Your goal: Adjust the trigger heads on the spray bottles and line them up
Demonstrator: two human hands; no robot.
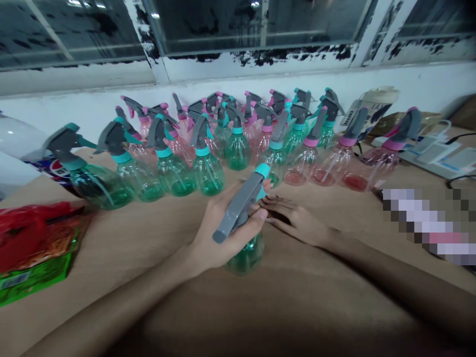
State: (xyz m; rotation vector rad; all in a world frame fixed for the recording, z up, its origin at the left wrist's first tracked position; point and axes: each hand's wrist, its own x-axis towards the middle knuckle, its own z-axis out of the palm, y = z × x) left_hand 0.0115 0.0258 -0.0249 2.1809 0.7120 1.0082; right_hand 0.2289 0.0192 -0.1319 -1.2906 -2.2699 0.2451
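The left hand [219, 253] has its grip closed around the upper part of a green spray bottle [247, 260], positioned in front of the grouped teal- and pink-collared bottles [238, 148] on the bench [141, 243]. The right hand [305, 225] lies palm down just beside it, grip released; fingertip contact with the bottle cannot be confirmed.

Dim light leaves small glare spots on the windows [211, 25].

Spray bottles [208, 174] on table [111, 238] before wall [427, 82] (packet [50, 265] front left).
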